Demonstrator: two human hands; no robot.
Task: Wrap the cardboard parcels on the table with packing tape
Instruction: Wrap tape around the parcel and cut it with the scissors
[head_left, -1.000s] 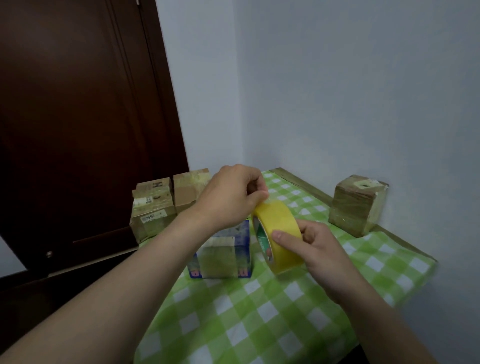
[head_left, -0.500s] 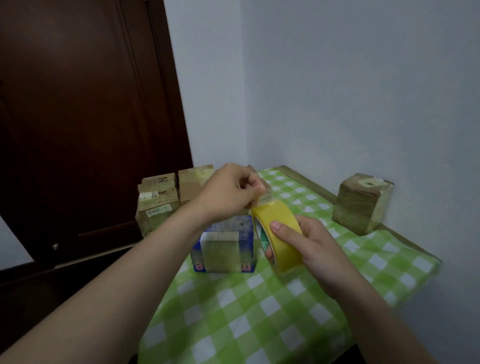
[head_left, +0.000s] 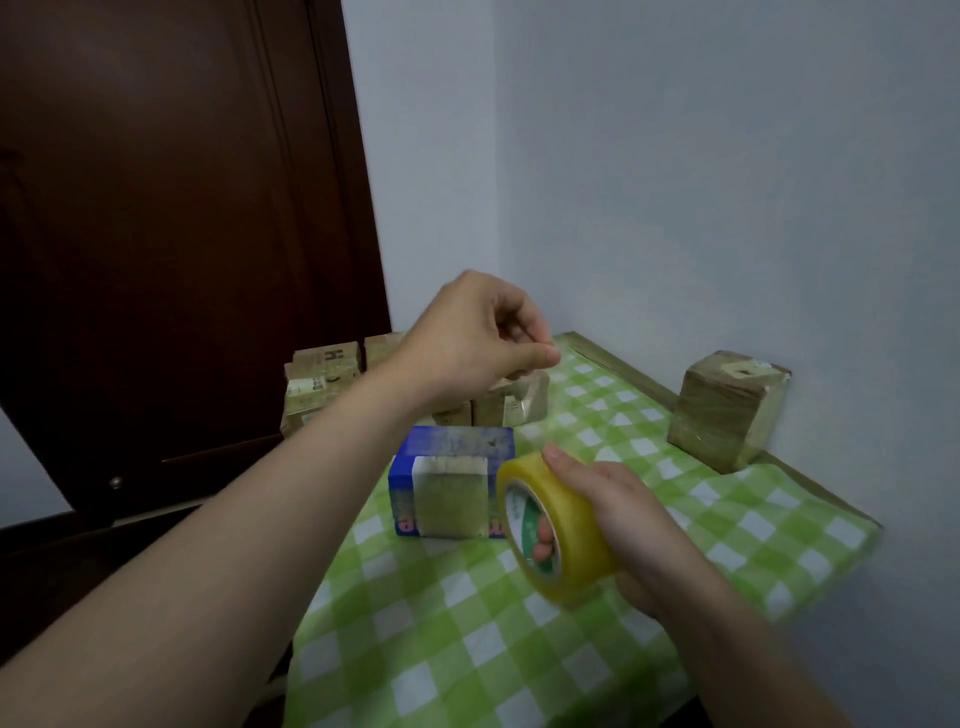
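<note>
The left hand (head_left: 475, 338), which pinched at the top of the roll half a second ago, has lifted up and away, so the two hands now sit apart; the right hand (head_left: 615, 519) has dropped the roll lower and nearer. The left thumb and forefinger are pressed together on a strip of tape (head_left: 527, 415), seen only as a faint clear haze running down to the roll, with the other fingers curled. The right hand grips the roll of packing tape (head_left: 571, 530), thumb over its top and fingers through the core. The blue parcel (head_left: 452, 480) stands just beside the roll on the green-checked tablecloth (head_left: 467, 649), below the left wrist. Cardboard parcels (head_left: 322, 384) cluster behind it, and a lone parcel (head_left: 727, 410) sits against the wall.
</note>
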